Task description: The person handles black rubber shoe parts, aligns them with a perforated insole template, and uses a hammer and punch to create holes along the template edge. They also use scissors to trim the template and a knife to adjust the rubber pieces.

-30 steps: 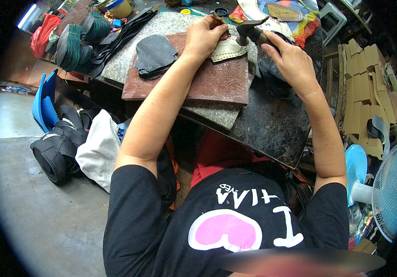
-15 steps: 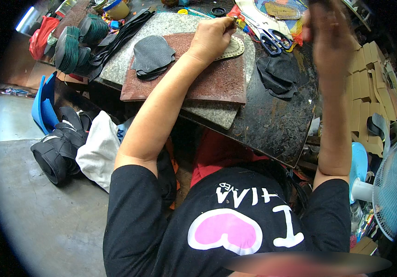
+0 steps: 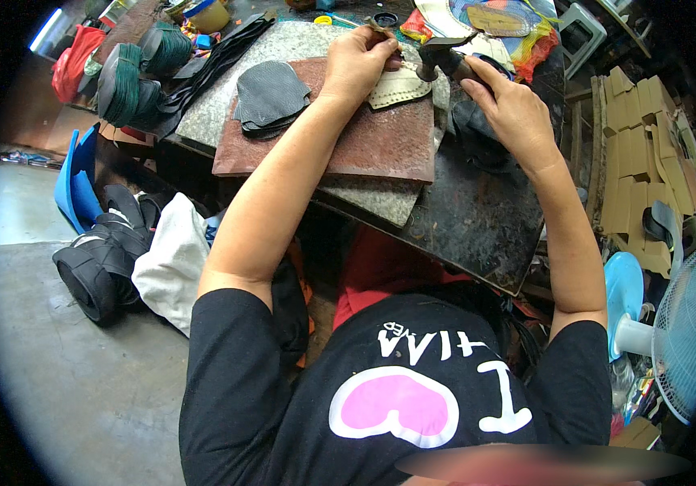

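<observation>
My right hand (image 3: 518, 117) is wrapped round the handle of a hammer (image 3: 438, 58). The hammer's head is down at the right end of a cream piece (image 3: 400, 89) with small holes along its edge. My left hand (image 3: 356, 65) is closed on that piece's far left part, with a brownish bit showing at the fingertips. The piece lies on a reddish-brown slab (image 3: 323, 154). A stack of black leather pieces (image 3: 272, 93) rests on the slab, left of my left forearm. More black leather (image 3: 481, 134) lies under my right wrist, partly hidden.
Beneath the slab is a grey stone board (image 3: 210, 105) on a dark worktable (image 3: 477, 231). Green cord spools (image 3: 119, 85) and black strips (image 3: 218, 61) are at the left. Blue-handled scissors lie partly hidden behind the hammer. Cardboard (image 3: 639, 162) and a fan (image 3: 680, 324) stand at the right.
My right hand has come down and left from a raised, blurred position, bringing the hammer to the cream piece. My left hand has shifted slightly, and the cream piece has turned and shows more.
</observation>
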Demonstrator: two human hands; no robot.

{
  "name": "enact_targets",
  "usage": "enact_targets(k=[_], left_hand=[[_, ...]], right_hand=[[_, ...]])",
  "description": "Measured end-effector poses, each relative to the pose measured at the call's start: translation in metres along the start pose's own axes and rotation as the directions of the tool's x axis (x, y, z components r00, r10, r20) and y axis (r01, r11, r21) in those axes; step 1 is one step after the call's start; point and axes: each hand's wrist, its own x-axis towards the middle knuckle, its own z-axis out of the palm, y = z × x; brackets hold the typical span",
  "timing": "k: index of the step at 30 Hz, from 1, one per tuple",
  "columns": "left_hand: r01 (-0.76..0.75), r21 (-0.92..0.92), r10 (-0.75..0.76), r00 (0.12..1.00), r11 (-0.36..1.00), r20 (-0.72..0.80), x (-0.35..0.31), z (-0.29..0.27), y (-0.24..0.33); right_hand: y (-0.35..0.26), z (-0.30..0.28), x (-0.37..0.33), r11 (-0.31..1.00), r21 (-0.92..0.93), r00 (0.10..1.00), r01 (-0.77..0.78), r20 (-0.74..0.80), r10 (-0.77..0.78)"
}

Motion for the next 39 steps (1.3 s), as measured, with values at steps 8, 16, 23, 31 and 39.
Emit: enact_targets(k=[8, 16, 23, 31, 39], left_hand=[[-0.065, 0.285, 0.048, 0.996, 0.956, 0.069, 0.001, -0.001, 0.003], [-0.485, 0.614, 0.379, 0.873, 0.622, 0.307, -0.003, 0.008, 0.023], [-0.533, 0.653, 0.399, 0.843, 0.538, 0.360, -0.002, 0.012, 0.023], [-0.235, 0.498, 0.207, 0.972, 0.835, 0.111, -0.008, 0.009, 0.016], [-0.111, 0.222, 0.098, 0.993, 0.969, 0.071, 0.004, 0.006, -0.005]], right_hand=[[0.015, 0.012, 0.002, 0.999, 0.022, 0.999, 0.039, -0.032, -0.038], [0.009, -0.061, 0.020, 0.904, 0.367, 0.942, 0.221, -0.320, -0.101], [0.001, -0.033, 0.017, 0.833, 0.552, 0.990, -0.028, -0.101, 0.100], [0.011, -0.003, -0.004, 0.998, -0.016, 0.998, 0.066, -0.015, -0.067], [0.008, -0.002, -0.003, 1.000, -0.012, 0.999, -0.010, 0.031, 0.011]])
